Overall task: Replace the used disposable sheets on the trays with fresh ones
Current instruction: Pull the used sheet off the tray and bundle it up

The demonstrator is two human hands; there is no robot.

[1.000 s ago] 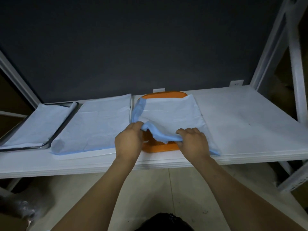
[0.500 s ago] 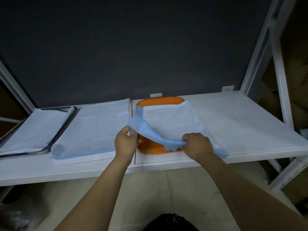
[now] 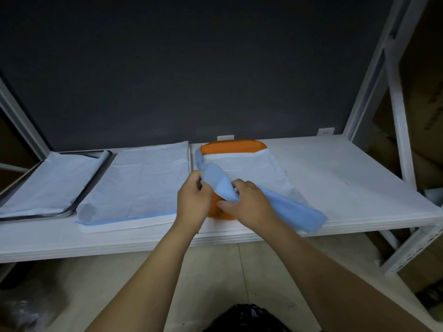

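Both hands have drawn in close together since half a second ago, when they were spread along the near edge of the orange tray (image 3: 232, 146). The left hand (image 3: 191, 200) had been pulling the sheet's corner out to the left. Now it sits right at the tray's near-left side, fingers curled, pinching the turned-up fold. The right hand (image 3: 247, 204) has its fingers curled round the bunched blue underside just beside it.

The used sheet (image 3: 251, 166) is more gathered than before. Its far part still lies white side up on the tray, while the near part is rolled up between the hands. A blue strip trails off to the right over the front edge of the shelf (image 3: 347, 176).

To the left, the flat sheet (image 3: 141, 183) and the metal tray (image 3: 93, 185) with its own sheet (image 3: 52, 183) lie as they did.
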